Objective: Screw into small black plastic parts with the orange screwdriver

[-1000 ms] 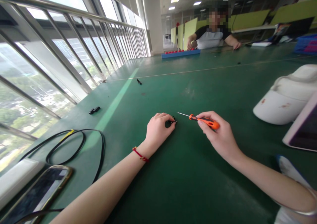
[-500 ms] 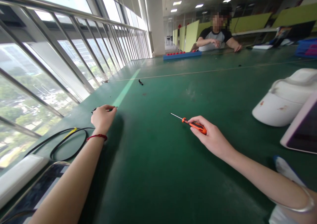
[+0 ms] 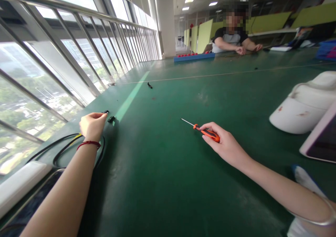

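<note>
My right hand (image 3: 219,139) is closed around the orange and black handle of a screwdriver (image 3: 210,134). Its thin metal shaft points up and left over the green table (image 3: 157,167). On the left, my left hand (image 3: 91,125) pinches a small black part (image 3: 105,112) between thumb and fingertips; its exact kind is too small to make out. Just right of those fingertips a second small black piece (image 3: 111,119) lies on the table. Farther off lies another small black piece (image 3: 149,85), apart from both hands.
A black cable (image 3: 56,142) loops beneath my left wrist, near a white block (image 3: 22,182) and a dark phone-like slab (image 3: 34,202). At right stand a white lidded container (image 3: 294,111) and a pink-edged tablet (image 3: 321,139). A person (image 3: 228,43) sits across, beside a blue rack (image 3: 194,57).
My left hand has moved left, toward the railing; a black piece now shows on the table beside it. My right hand and the screwdriver stay almost still. The person's hands opposite have shifted.
</note>
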Demonstrator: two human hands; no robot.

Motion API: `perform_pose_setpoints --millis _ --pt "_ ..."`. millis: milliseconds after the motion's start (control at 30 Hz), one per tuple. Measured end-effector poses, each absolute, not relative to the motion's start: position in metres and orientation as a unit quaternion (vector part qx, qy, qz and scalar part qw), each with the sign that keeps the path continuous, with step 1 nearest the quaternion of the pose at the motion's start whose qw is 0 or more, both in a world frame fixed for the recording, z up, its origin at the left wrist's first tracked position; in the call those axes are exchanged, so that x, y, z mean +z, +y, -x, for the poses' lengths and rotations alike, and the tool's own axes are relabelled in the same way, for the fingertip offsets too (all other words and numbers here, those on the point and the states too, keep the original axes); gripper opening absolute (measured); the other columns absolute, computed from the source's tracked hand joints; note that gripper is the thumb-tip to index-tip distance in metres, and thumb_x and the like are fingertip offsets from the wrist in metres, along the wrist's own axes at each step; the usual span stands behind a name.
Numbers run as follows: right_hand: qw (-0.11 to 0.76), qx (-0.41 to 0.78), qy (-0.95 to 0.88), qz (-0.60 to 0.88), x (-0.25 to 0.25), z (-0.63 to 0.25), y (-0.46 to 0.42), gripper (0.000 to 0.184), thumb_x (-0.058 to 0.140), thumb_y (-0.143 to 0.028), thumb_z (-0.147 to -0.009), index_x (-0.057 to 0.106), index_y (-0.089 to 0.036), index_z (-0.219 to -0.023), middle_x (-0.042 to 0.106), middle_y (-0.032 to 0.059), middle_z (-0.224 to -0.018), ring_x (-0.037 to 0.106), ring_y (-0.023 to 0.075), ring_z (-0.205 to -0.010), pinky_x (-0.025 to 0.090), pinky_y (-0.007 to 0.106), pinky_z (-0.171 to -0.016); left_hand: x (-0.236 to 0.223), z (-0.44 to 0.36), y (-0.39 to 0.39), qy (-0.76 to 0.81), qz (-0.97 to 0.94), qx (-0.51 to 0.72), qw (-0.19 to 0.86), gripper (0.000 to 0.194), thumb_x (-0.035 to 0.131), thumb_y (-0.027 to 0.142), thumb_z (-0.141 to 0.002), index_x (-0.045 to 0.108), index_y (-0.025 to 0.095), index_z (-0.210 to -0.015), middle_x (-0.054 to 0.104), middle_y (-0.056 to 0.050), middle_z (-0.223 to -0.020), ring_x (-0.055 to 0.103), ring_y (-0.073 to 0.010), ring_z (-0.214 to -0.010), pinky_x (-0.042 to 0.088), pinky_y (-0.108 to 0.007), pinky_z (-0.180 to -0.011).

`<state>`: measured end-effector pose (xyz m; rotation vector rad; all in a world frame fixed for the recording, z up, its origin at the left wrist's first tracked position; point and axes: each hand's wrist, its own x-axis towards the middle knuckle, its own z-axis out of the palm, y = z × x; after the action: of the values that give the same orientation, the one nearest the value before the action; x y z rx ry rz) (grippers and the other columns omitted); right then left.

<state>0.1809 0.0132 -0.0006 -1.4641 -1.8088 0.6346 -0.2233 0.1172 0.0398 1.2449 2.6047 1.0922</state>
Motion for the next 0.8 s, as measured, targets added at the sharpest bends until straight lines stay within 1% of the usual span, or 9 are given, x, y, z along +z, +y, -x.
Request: perform_pose_setpoints --millis 100,200,333,467,667,800 --pt "0.356 0.25 -0.698 0.569 -0.0003 -0.1806 0.0129 0.02 0.051 -0.032 -0.084 0.059 -0.024 -0.101 0.063 0.0003 -0.078 0.056 0.0143 -0.062 0.042 0.027 -0.058 0.0358 0.2218 0.1159 0.855 -0.393 0.337 0.039 0.037 0.066 0.036 -0.068 0.072 0.017 -0.1 0.068 -0.002 -0.08 0.056 -0.0178 -0.077 0.037 -0.024 -0.061" --pt "0.36 0.25 -0.699 0.566 -0.0002 -0.1803 0.0126 0.02 0.052 -0.031 -0.084 0.059 -0.024 -0.101 0.065 0.0013 -0.082 0.059 0.0156 -0.067 0.043 0.027 -0.06 0.0326 0.2183 0.1157 0.858 -0.399 0.323 0.033 0.036 0.065 0.039 -0.069 0.072 0.019 -0.098 0.067 -0.001 -0.078 0.056 -0.0178 -0.075 0.038 -0.025 -0.063" --pt "0.361 0.242 -0.701 0.566 -0.0004 -0.1803 0.0126 0.019 0.052 -0.031 -0.084 0.059 -0.024 -0.1 0.064 0.0006 -0.079 0.057 0.0144 -0.063 0.043 0.026 -0.057 0.0313 0.2159 0.1164 0.859 -0.407 0.31 0.025 0.035 0.067 0.041 -0.067 0.073 0.02 -0.095 0.066 -0.001 -0.076 0.056 -0.0189 -0.075 0.04 -0.026 -0.064" --pt "0.347 0.248 -0.699 0.573 -0.0005 -0.1808 0.0131 0.019 0.052 -0.032 -0.084 0.058 -0.025 -0.101 0.062 -0.0005 -0.077 0.054 0.0131 -0.058 0.042 0.026 -0.056 0.0317 0.2159 0.1165 0.863 -0.408 0.296 0.024 0.034 0.066 0.042 -0.069 0.072 0.022 -0.095 0.066 0.0 -0.077 0.056 -0.0194 -0.075 0.04 -0.027 -0.066" --pt "0.357 0.243 -0.7 0.569 -0.0012 -0.1808 0.0136 0.018 0.053 -0.03 -0.083 0.059 -0.025 -0.1 0.063 -0.0001 -0.077 0.056 0.0136 -0.061 0.043 0.026 -0.058 0.0314 0.2152 0.115 0.862 -0.417 0.288 0.017 0.034 0.063 0.043 -0.071 0.072 0.022 -0.097 0.066 -0.001 -0.083 0.056 -0.0199 -0.078 0.041 -0.029 -0.068" --pt "0.359 0.247 -0.699 0.567 -0.0019 -0.181 0.0138 0.017 0.053 -0.03 -0.083 0.059 -0.025 -0.099 0.064 0.0002 -0.081 0.059 0.0144 -0.065 0.045 0.026 -0.06 0.0319 0.2135 0.1143 0.864 -0.415 0.285 0.015 0.033 0.066 0.042 -0.069 0.072 0.022 -0.094 0.066 -0.001 -0.078 0.057 -0.021 -0.077 0.041 -0.029 -0.068"
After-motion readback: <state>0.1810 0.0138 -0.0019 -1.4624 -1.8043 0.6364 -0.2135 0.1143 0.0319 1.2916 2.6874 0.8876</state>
